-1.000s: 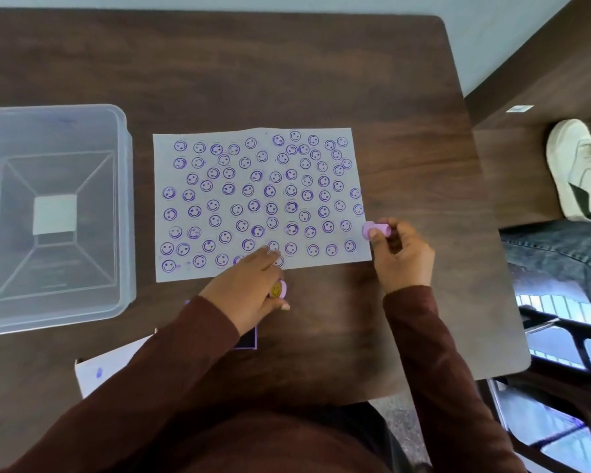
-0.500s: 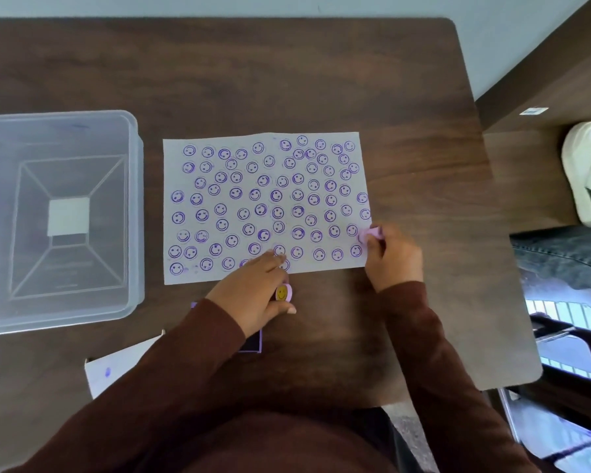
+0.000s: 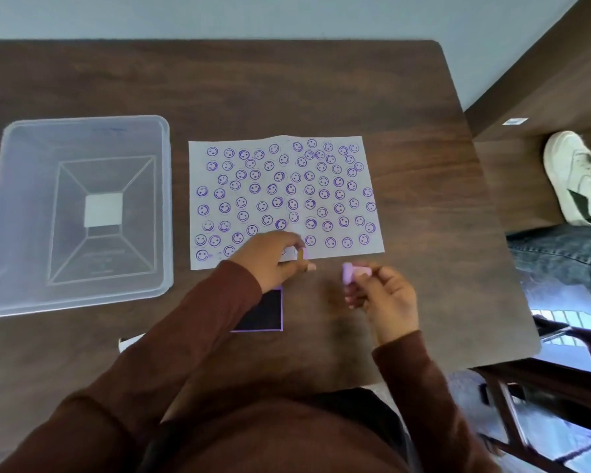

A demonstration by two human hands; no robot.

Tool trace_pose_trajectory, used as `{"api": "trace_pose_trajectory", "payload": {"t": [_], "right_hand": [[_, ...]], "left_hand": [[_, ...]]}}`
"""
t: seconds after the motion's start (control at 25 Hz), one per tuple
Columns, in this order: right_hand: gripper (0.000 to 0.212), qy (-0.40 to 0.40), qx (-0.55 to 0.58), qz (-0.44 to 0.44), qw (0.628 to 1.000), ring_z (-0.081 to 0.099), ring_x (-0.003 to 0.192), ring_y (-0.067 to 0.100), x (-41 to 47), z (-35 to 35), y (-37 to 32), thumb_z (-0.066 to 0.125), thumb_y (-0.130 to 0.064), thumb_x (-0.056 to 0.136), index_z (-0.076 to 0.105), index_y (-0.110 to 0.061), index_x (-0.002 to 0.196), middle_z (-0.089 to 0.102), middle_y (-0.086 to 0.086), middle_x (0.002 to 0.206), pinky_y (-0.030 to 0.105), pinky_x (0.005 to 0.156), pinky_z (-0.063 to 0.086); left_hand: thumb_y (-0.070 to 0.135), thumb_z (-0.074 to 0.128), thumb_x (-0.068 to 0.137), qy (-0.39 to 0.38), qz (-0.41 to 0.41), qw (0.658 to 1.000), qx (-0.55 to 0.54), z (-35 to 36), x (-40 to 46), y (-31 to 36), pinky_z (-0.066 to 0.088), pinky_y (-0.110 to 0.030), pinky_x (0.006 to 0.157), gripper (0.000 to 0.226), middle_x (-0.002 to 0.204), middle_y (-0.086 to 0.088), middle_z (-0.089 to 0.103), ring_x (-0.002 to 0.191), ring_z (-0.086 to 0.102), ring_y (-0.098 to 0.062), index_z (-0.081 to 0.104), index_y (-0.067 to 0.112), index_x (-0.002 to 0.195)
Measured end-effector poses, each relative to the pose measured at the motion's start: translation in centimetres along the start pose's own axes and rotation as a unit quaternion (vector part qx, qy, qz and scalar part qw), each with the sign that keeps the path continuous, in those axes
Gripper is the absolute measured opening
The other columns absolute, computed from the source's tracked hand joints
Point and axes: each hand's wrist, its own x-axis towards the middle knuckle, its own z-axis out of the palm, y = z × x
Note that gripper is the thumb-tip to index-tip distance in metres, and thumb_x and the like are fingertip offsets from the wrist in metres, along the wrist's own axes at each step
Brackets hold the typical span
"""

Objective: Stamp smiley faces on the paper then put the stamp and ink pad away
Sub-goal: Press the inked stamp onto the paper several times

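Below paper [image 3: 287, 199] | right hand [image 3: 388, 302] pinches lilac stamp [image 3: 352, 272] | left hand [image 3: 273, 259] grips cap [image 3: 302, 255]

The table [image 3: 287, 90] was dark wood w/ a smooth, matt top. The bin [image 3: 82, 213] was clear plastic, a bit shiny. The paper [image 3: 372, 249] looked thin & matt.

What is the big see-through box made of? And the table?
The box looks like clear plastic, slightly frosted: you can see the table through its walls and its rim is smoothly rounded. The table shows dark brown wood grain with a matte finish; it could be real wood or a printed laminate.
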Motion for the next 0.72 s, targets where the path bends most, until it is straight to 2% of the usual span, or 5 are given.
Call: {"api": "trace_pose_trajectory", "payload": {"t": [0.16, 0.32, 0.48, 0.56, 0.72], "right_hand": [[0.011, -0.117, -0.240, -0.217, 0.939, 0.056, 0.060, -0.001, -4.5, 4.1, 2.1, 0.058, -0.017, 0.073, 0.056, -0.027, 0.076, 0.065, -0.011, 0.062, 0.009, 0.060, 0.044], [0.008, -0.198, -0.411, -0.459, 0.762, 0.053, 0.067, 0.020, -5.3, 6.7, 3.4, 0.051, -0.013, 0.078, 0.057, -0.013, 0.083, 0.065, 0.007, 0.071, 0.029, 0.064, 0.044], [0.016, -0.181, -0.591, -0.487, 0.618, 0.053, 0.052, 0.021, -3.1, 7.4, 6.9, 0.051, -0.010, 0.067, 0.063, -0.011, 0.076, 0.060, 0.003, 0.058, 0.025, 0.046, 0.044], [0.010, -0.211, -0.588, -0.457, 0.633, 0.056, 0.050, 0.022, -2.1, 7.2, 7.6, 0.053, -0.011, 0.066, 0.061, -0.010, 0.071, 0.062, 0.004, 0.058, 0.024, 0.046, 0.046], [0.010, -0.234, -0.347, -0.205, 0.885, 0.060, 0.070, 0.005, -1.6, 6.5, 5.4, 0.054, -0.002, 0.078, 0.063, -0.003, 0.079, 0.068, 0.001, 0.071, 0.014, 0.068, 0.045]], "left_hand": [[0.036, 0.067, 0.076, 0.053, -0.015, 0.997, -0.061, -2.2, -1.2, -1.1, 0.040, -0.026, 0.096, 0.028, 0.106, 0.002, 0.068, 0.108, 0.058, -0.017, 0.065, 0.015, 0.094], [0.035, 0.064, 0.078, 0.100, -0.023, 0.990, -0.096, -4.4, -3.3, -2.3, 0.040, -0.027, 0.099, 0.029, 0.099, 0.009, 0.062, 0.104, 0.058, -0.011, 0.064, 0.016, 0.100], [0.024, 0.064, 0.082, 0.124, -0.037, 0.985, -0.117, -5.0, -4.3, -2.6, 0.038, -0.024, 0.099, 0.016, 0.099, 0.008, 0.062, 0.104, 0.056, -0.009, 0.061, 0.018, 0.096], [0.025, 0.063, 0.082, 0.118, -0.043, 0.987, -0.098, -4.6, -4.3, -2.8, 0.037, -0.021, 0.095, 0.023, 0.101, 0.009, 0.061, 0.103, 0.055, -0.008, 0.063, 0.013, 0.101], [0.030, 0.063, 0.082, 0.079, -0.034, 0.995, -0.045, -3.8, -3.6, -2.8, 0.035, -0.022, 0.094, 0.028, 0.115, 0.002, 0.066, 0.113, 0.056, -0.015, 0.063, 0.016, 0.107]]}}
